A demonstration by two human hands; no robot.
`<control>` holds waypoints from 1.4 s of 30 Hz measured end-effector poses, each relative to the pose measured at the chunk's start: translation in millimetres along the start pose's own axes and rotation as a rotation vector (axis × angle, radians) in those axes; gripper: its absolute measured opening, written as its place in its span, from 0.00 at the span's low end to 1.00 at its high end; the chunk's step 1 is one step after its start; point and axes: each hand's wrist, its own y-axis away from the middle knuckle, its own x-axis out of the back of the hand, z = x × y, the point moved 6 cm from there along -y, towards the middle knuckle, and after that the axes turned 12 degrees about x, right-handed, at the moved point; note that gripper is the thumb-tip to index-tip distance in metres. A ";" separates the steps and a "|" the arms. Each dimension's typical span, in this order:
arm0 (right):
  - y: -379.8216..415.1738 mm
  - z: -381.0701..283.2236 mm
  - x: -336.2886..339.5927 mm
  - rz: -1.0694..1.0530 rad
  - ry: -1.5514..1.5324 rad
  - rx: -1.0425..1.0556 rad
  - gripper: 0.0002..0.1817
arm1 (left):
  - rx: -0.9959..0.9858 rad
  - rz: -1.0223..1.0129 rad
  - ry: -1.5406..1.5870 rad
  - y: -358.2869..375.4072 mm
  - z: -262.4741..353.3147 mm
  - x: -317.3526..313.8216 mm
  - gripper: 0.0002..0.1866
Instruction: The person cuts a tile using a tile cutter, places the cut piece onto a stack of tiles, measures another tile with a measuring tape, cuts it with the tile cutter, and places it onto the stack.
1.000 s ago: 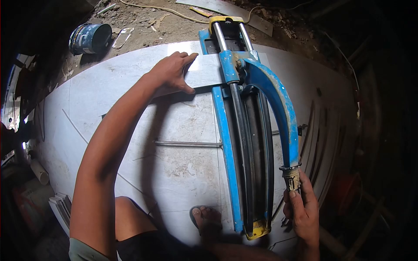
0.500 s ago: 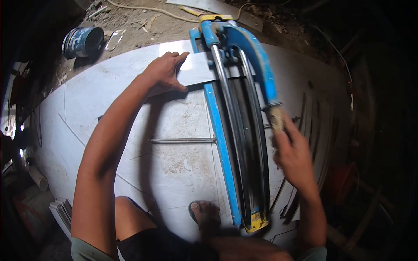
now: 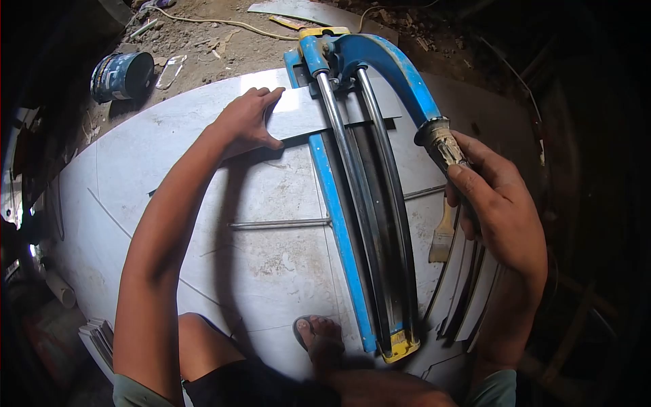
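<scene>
A blue tile cutter (image 3: 342,237) with two metal rails and yellow ends lies lengthwise on the pale floor. Across its far end, under the rails, rests a white tile strip (image 3: 298,112). My left hand (image 3: 252,121) grips the left end of that strip, thumb at the near edge and fingers at the far edge. The cutter's curved blue lever (image 3: 400,68) reaches out to the right. Around its worn, tape-like handle (image 3: 444,146) my right hand (image 3: 498,197) is closed.
A dark blue bucket (image 3: 122,76) lies tipped at the far left. Right of the cutter are a paintbrush (image 3: 441,244) and several narrow tile strips (image 3: 468,292). More stacked strips (image 3: 96,339) stand at the lower left. A cable (image 3: 224,22) crosses the dirt behind.
My right hand has moved right and slightly up with the lever handle, swinging the lever outward from the rails. The paintbrush now shows. My left hand stays on the tile strip.
</scene>
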 end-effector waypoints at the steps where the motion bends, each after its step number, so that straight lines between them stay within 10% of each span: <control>1: 1.4 4.3 -2.4 0.011 0.007 -0.009 0.26 | 0.003 0.005 -0.007 0.0 -1.1 -0.1 0.67; 36: -6.9 18.8 11.4 -0.048 -0.415 0.219 0.39 | 0.098 0.146 -0.062 78.8 -48.0 17.9 0.66; 42: 41.1 42.9 26.2 0.701 0.195 0.390 0.29 | 0.215 0.266 -0.095 143.0 -57.9 68.7 0.66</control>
